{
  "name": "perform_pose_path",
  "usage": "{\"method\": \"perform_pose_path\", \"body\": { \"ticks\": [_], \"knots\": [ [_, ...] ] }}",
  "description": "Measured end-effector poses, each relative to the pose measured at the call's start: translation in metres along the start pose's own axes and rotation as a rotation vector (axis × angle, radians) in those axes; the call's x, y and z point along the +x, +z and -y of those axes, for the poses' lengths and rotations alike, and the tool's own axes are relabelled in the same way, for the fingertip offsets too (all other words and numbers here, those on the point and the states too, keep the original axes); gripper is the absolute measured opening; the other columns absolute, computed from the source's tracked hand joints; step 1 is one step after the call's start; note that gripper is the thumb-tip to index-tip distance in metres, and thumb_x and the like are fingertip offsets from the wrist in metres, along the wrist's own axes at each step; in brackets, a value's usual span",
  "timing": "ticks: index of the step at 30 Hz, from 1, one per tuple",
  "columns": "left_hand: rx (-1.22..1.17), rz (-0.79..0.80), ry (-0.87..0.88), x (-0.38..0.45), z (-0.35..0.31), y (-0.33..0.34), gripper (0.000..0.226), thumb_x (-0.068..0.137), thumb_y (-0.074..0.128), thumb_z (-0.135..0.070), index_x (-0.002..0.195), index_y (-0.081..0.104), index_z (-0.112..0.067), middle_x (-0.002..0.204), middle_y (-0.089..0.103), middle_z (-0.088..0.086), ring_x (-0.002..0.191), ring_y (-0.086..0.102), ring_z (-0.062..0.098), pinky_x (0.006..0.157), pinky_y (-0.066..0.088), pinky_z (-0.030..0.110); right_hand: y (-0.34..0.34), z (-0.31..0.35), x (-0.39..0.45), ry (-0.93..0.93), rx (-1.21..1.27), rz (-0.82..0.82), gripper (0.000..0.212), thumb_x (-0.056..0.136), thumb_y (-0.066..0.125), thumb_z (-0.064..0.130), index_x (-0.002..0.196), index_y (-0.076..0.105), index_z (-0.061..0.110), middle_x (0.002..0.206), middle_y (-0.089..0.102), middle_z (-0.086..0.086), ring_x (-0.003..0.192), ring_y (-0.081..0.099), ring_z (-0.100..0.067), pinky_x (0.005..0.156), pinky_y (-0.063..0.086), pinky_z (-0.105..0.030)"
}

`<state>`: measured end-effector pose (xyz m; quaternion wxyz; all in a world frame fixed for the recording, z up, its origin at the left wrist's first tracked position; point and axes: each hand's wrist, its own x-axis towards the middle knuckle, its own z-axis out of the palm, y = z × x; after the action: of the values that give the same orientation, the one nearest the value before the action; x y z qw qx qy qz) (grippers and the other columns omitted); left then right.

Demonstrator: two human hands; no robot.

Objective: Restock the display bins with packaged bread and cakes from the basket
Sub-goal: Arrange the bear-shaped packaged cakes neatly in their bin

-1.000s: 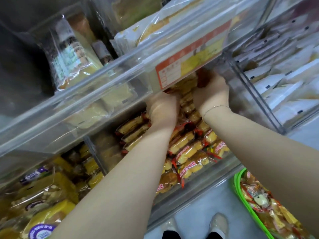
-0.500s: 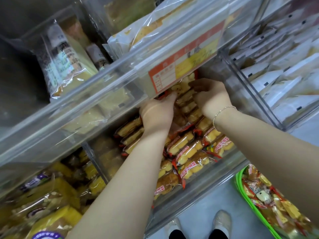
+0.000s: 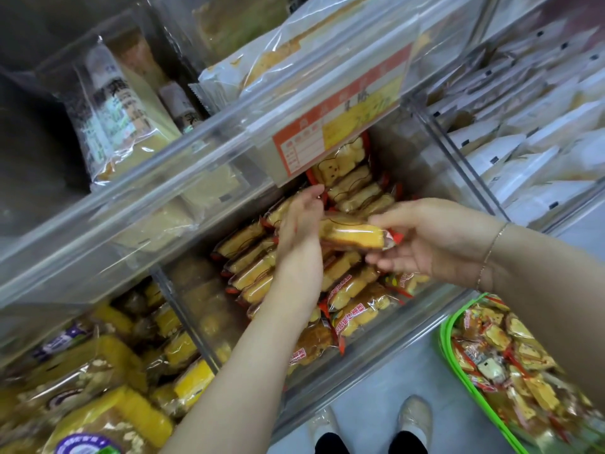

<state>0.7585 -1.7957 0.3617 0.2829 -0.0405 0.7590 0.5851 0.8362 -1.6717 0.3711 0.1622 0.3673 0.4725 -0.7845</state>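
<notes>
Below, clear bin (image 3: pixel 376 352) packed with wrapped cakes (image 3: pixel 350 286).

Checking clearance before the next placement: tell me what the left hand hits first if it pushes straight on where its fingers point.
Probably the upright bear-shaped cakes at the bin's back, just past the left hand; depth is uncertain.

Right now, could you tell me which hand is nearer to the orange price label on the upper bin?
Left. The left hand reaches up with its fingertips just below the orange price label; the right hand sits lower and off to the right, holding a packaged cake.
</notes>
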Motion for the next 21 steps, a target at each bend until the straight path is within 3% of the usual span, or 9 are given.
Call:
{"method": "perform_pose_path", "body": {
  "ticks": [3,6,8,10,12,15,18,21],
  "knots": [
    [0.116,0.141,0.152,-0.010,0.014,-0.020,0.044,0.090,0.060,-0.015,0.114,0.056,-0.052,0.120,0.059,-0.021,0.097,0.058,-0.007,0.077,0.046,0.010,-0.005,0.002,-0.001,-0.214,0.079,-0.137,0.041,0.083,0.064,0.001,0.121,0.051,0.010,0.097,0.072,-0.016,0.077,0.072,-0.023,0.057,0.057,-0.027],
    [-0.127,0.136,0.033,-0.014,0.021,-0.036,0.057,0.083,0.071,-0.017,0.132,0.050,-0.035,0.099,0.074,-0.006,0.090,0.071,0.009,0.080,0.057,0.026,-0.002,0.003,-0.003,-0.276,0.120,-0.125,0.042,0.083,0.062,-0.002,0.121,0.053,0.011,0.096,0.073,-0.014,0.084,0.072,-0.025,0.062,0.058,-0.030],
    [-0.302,0.141,-0.124,-0.011,0.019,-0.039,0.054,0.079,0.074,-0.027,0.128,0.053,-0.018,0.101,0.074,0.004,0.092,0.072,0.018,0.081,0.057,0.033,0.006,0.001,-0.003,-0.265,0.238,-0.111,0.033,0.085,0.057,-0.005,0.115,0.055,0.007,0.098,0.071,-0.019,0.084,0.072,-0.029,0.063,0.059,-0.035],
    [-0.318,0.214,-0.191,-0.010,0.017,-0.038,0.048,0.074,0.073,-0.035,0.115,0.062,-0.013,0.101,0.074,0.007,0.095,0.071,0.020,0.079,0.058,0.032,0.018,-0.005,-0.001,-0.221,0.415,-0.067,0.023,0.087,0.052,-0.009,0.106,0.053,0.004,0.098,0.068,-0.024,0.081,0.072,-0.032,0.060,0.058,-0.038],
    [-0.201,0.233,-0.142,-0.011,0.017,-0.034,0.038,0.075,0.075,-0.034,0.106,0.066,-0.013,0.099,0.074,0.004,0.092,0.071,0.018,0.078,0.057,0.031,0.027,-0.012,0.004,-0.139,0.441,-0.052,0.021,0.087,0.051,-0.009,0.104,0.050,0.003,0.095,0.068,-0.023,0.079,0.071,-0.034,0.060,0.059,-0.037],
    [0.030,0.131,-0.046,-0.007,0.016,-0.028,0.026,0.077,0.076,-0.037,0.100,0.069,-0.024,0.094,0.074,-0.005,0.089,0.070,0.014,0.075,0.055,0.029,0.030,-0.019,0.012,-0.098,0.300,-0.193,0.043,0.084,0.057,-0.008,0.123,0.047,0.006,0.107,0.064,-0.022,0.088,0.069,-0.035,0.065,0.060,-0.036],
    [0.165,0.118,0.008,-0.001,0.010,-0.024,0.022,0.081,0.071,-0.040,0.102,0.069,-0.034,0.093,0.073,-0.015,0.086,0.068,0.005,0.077,0.054,0.025,0.028,-0.014,0.015,-0.131,0.362,-0.243,0.035,0.081,0.057,-0.013,0.111,0.054,0.007,0.110,0.063,-0.022,0.090,0.069,-0.033,0.065,0.060,-0.034],
    [0.233,0.148,0.087,0.006,0.003,-0.020,0.019,0.082,0.072,-0.035,0.100,0.067,-0.036,0.097,0.072,-0.016,0.092,0.067,0.004,0.087,0.053,0.030,0.029,-0.013,0.018,-0.174,0.298,-0.307,0.036,0.078,0.056,-0.016,0.099,0.057,0.013,0.106,0.063,-0.017,0.090,0.068,-0.032,0.066,0.060,-0.033]
  ]
}}
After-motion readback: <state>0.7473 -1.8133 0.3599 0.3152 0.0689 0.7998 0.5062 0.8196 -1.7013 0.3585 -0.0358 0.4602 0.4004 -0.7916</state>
